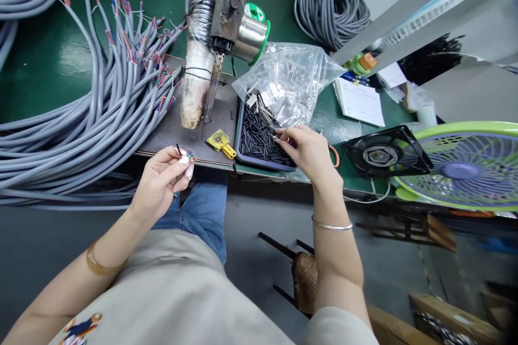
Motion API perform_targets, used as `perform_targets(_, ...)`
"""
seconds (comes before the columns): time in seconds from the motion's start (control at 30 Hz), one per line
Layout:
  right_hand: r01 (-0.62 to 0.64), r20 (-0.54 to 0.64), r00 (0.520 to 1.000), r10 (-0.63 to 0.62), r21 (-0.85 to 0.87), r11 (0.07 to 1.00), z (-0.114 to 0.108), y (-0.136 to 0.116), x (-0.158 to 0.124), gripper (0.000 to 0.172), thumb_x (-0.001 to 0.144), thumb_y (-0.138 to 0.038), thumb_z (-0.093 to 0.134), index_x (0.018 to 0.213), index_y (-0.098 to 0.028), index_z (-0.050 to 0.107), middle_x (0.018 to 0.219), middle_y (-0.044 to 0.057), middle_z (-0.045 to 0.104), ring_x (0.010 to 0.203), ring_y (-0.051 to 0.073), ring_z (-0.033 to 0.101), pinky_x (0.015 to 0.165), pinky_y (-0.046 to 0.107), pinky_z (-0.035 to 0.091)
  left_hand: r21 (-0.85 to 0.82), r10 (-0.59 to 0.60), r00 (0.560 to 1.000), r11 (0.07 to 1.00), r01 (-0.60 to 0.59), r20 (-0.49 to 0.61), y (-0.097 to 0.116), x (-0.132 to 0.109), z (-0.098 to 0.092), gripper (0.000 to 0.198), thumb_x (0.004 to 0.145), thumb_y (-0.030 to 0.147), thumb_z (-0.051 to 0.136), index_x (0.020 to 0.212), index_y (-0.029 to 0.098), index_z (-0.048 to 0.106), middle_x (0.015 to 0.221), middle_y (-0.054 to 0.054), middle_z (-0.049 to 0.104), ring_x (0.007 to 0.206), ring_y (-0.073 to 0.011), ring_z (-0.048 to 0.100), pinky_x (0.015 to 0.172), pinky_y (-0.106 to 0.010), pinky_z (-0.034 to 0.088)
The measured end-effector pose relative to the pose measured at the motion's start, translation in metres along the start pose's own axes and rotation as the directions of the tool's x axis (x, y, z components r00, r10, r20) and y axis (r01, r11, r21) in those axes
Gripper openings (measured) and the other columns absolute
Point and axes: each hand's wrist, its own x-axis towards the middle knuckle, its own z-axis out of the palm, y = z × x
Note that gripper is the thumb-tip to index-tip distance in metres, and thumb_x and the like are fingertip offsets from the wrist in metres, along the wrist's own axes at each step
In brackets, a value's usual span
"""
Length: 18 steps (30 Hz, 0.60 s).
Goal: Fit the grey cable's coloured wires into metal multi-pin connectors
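My left hand is closed in front of the bench edge, with a cable end whose thin coloured wires fan out past the fingertips. A short black sleeve pokes up between those fingers. Over a shallow dark tray, my right hand is pinched; something small and shiny shows at its fingertips, too small to name. Many short black tube pieces fill the tray. A clear plastic bag with metal connectors lies across its back part.
A soldering iron hangs beside a foil-wrapped duct and a solder spool. Grey cables with stripped ends cover the left. A yellow cutter lies near the tray. Fans stand at right, a stool below.
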Motion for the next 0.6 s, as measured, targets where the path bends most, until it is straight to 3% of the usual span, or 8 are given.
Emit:
perform_targets(0.17,0.101,0.104,0.991,-0.082,-0.192,0.976,-0.001,-0.001,0.018,0.009,0.093,-0.021,0.061,0.085,-0.022,0.063,0.084,0.006,0.072,0.081,0.021,0.064,0.064,0.031,0.038,0.019,-0.008,1.000,1.000,0.008,0.022,0.001,0.000,0.002,0.027,0.064,0.024,0.089,0.075,0.016,0.066,0.061,0.001,0.067,0.040,-0.0024,0.042,0.038,-0.013,0.028)
perform_targets(0.27,0.144,0.064,0.989,-0.136,-0.152,0.978,-0.010,-0.002,0.025,0.007,0.092,-0.020,0.062,0.085,-0.022,0.063,0.083,0.005,0.071,0.076,0.019,0.063,0.064,0.031,0.041,0.021,-0.008,1.000,1.000,0.008,-0.002,-0.002,0.001,0.001,0.029,0.063,0.024,0.090,0.074,0.015,0.065,0.059,0.001,0.065,0.042,-0.0033,0.043,0.038,-0.013,0.028)
perform_targets(0.33,0.135,-0.058,0.989,-0.136,-0.024,0.991,-0.018,-0.002,0.026,0.005,0.088,-0.020,0.064,0.084,-0.023,0.063,0.083,0.004,0.073,0.069,0.016,0.063,0.065,0.031,0.047,0.031,-0.013,1.000,0.999,0.013,-0.016,-0.005,0.002,-0.001,0.031,0.063,0.025,0.090,0.075,0.015,0.063,0.060,0.001,0.064,0.043,-0.0036,0.043,0.038,-0.014,0.027)
perform_targets(0.4,0.101,-0.255,0.964,-0.071,0.108,0.989,-0.026,-0.003,0.024,0.009,0.082,-0.022,0.069,0.078,-0.024,0.062,0.086,0.006,0.077,0.068,0.015,0.068,0.060,0.030,0.050,0.056,-0.021,1.000,0.998,0.022,-0.021,-0.006,0.003,-0.003,0.031,0.065,0.028,0.089,0.076,0.015,0.062,0.061,0.000,0.065,0.043,-0.0030,0.041,0.038,-0.014,0.025)
perform_targets(0.5,-0.011,-0.463,0.878,0.119,0.229,0.973,-0.031,-0.007,0.018,0.013,0.075,-0.019,0.073,0.072,-0.023,0.061,0.084,0.009,0.078,0.071,0.019,0.074,0.060,0.034,0.056,0.096,-0.026,1.000,0.995,0.027,-0.018,-0.005,0.005,-0.005,0.034,0.067,0.032,0.088,0.073,0.015,0.059,0.057,0.002,0.062,0.040,-0.0015,0.037,0.038,-0.015,0.021)
perform_targets(0.6,0.043,-0.564,0.786,0.253,0.457,0.888,-0.027,-0.017,0.011,0.027,0.070,-0.026,0.081,0.065,-0.025,0.055,0.074,0.009,0.073,0.071,0.027,0.077,0.057,0.042,0.060,0.120,-0.021,1.000,0.993,0.021,-0.003,-0.003,0.007,-0.006,0.034,0.066,0.033,0.088,0.072,0.014,0.060,0.053,0.003,0.060,0.038,-0.0008,0.036,0.037,-0.015,0.020)
